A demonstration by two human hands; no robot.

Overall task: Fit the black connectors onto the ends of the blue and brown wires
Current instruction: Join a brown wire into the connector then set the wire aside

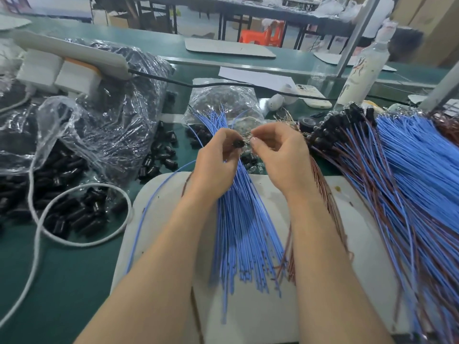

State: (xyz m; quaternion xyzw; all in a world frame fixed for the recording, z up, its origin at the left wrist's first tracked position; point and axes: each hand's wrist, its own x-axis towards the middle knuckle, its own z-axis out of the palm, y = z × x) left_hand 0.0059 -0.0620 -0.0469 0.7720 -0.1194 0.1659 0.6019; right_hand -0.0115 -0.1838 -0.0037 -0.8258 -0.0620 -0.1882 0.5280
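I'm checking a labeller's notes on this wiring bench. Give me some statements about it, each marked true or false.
1. The left hand pinches a black connector. True.
2. The right hand is open and idle. False: it pinches a wire end beside the connector.
3. The loose connectors lie right of the hands. False: they lie on the left, by the plastic bags.
4. Fitted wires are piled on the right. True.
5. The blue wires under the hands lie on a red mat. False: they lie on a white board.
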